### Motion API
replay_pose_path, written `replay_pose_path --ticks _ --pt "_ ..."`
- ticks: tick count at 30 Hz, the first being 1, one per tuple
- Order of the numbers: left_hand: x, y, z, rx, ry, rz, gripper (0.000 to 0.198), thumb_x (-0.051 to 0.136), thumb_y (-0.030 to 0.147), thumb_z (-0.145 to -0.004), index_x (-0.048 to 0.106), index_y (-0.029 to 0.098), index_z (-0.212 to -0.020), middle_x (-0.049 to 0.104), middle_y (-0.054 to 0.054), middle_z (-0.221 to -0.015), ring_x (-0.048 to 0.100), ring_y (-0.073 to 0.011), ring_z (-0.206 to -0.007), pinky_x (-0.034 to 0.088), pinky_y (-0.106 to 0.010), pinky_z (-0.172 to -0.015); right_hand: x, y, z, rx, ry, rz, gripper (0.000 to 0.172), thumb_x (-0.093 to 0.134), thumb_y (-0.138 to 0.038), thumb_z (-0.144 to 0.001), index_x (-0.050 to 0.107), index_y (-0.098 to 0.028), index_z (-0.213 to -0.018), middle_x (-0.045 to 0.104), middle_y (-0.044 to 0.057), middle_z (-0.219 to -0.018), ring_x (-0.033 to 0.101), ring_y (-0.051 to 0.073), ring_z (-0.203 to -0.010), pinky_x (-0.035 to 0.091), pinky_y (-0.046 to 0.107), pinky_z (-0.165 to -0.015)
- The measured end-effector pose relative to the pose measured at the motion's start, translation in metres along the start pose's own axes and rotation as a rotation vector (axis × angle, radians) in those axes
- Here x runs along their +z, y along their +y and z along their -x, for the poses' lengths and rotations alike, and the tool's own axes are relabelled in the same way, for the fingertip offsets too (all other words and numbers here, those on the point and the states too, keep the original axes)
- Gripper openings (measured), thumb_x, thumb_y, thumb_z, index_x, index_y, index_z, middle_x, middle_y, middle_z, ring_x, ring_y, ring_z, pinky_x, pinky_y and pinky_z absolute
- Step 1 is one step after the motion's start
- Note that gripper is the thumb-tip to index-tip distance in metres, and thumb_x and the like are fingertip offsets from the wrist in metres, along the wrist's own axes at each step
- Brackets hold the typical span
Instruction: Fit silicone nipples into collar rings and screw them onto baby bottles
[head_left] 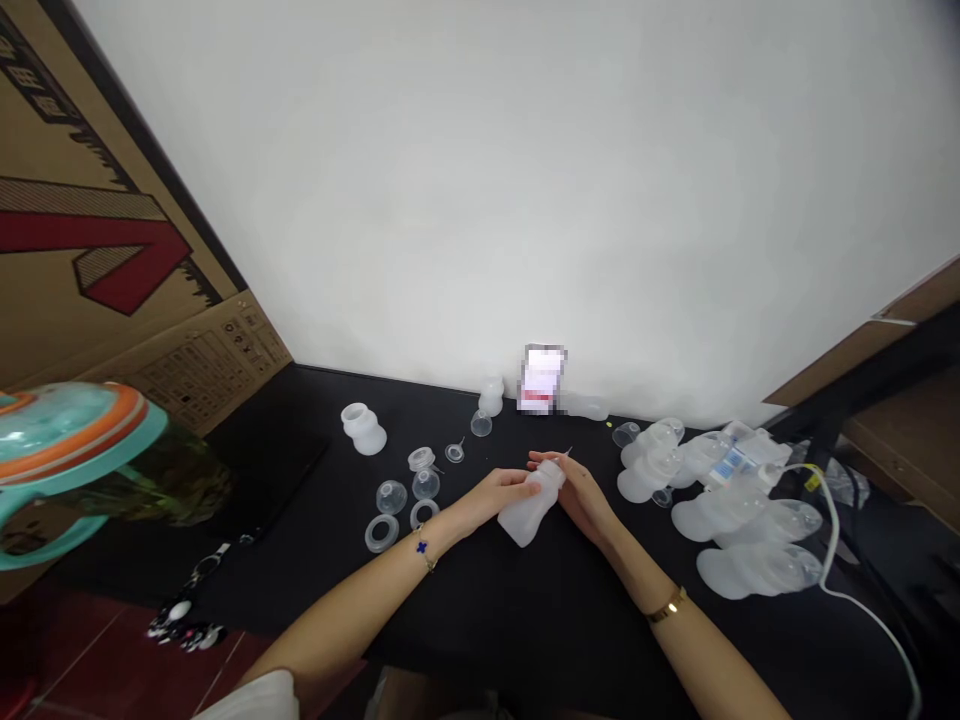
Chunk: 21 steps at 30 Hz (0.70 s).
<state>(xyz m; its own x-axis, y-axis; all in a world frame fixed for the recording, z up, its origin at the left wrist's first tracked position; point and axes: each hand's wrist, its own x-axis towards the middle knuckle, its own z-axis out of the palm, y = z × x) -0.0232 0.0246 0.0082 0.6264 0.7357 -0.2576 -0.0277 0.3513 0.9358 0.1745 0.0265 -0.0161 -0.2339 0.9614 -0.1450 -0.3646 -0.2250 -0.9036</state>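
Note:
My left hand [501,495] and my right hand [576,492] hold a frosted translucent plastic bottle [529,510] between them over the black table top [480,620]. The left hand grips its body, and the right fingers wrap near its neck. A thin pointed piece [568,453] sticks up by the neck, though what it is stays unclear. Left of my left hand lie clear plastic domes [391,497], clear rings [382,533] and a white silicone collar [364,428]. Nearest my right hand is a heap of frosted bottles [720,510].
A white cable [828,540] runs down the right side. A pixelated card [543,380] and a frosted bottle [491,397] stand by the white wall. A teal-and-orange lidded container [67,450] and a cardboard box [97,220] occupy the left.

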Motion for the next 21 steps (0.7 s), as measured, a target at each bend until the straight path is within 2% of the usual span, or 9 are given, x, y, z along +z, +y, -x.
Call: replay_pose_path --ticks 3,8,14,21 --pt "-0.0022 -0.0024 -0.0025 0.047 0.019 -0.045 0.057 0.074 0.059 -0.078 0.074 0.012 -0.11 0.074 -0.01 -0.096 0.067 -0.0225 -0.082 0.046 -0.031 -0.073 -0.0014 0.0016 -0.0009 -0.001 0.013 0.004 0.038 0.074 -0.058 -0.081 0.08 -0.024 -0.098 0.076 0.009 -0.108 0.067 0.029 -0.106 0.049 0.041 -0.09" --pt "-0.0033 -0.0068 -0.0046 0.109 0.046 -0.105 0.056 0.075 0.054 -0.079 0.072 0.012 -0.115 0.074 -0.01 -0.096 0.067 -0.0231 -0.082 0.046 -0.03 -0.073 -0.0006 0.001 -0.0017 0.005 0.037 -0.018 0.037 0.08 -0.057 -0.076 0.081 -0.025 -0.095 0.077 0.008 -0.106 0.067 0.029 -0.106 0.047 0.044 -0.096" --pt "0.0002 -0.0025 -0.0008 0.138 0.094 -0.218 0.054 0.073 0.052 -0.08 0.072 0.012 -0.116 0.074 -0.008 -0.09 0.066 -0.022 -0.078 0.044 -0.028 -0.068 0.0019 -0.0005 -0.0016 0.017 0.06 -0.002 0.04 0.081 -0.058 -0.074 0.082 -0.024 -0.094 0.077 0.008 -0.097 0.068 0.029 -0.099 0.047 0.043 -0.094" --pt "0.0013 -0.0048 0.0003 0.153 0.135 -0.323 0.054 0.07 0.052 -0.081 0.072 0.015 -0.12 0.075 -0.006 -0.092 0.066 -0.0224 -0.081 0.045 -0.027 -0.068 0.0025 0.0 -0.0011 0.012 0.076 0.017 0.041 0.081 -0.057 -0.074 0.083 -0.023 -0.096 0.077 0.008 -0.097 0.067 0.028 -0.101 0.047 0.041 -0.093"
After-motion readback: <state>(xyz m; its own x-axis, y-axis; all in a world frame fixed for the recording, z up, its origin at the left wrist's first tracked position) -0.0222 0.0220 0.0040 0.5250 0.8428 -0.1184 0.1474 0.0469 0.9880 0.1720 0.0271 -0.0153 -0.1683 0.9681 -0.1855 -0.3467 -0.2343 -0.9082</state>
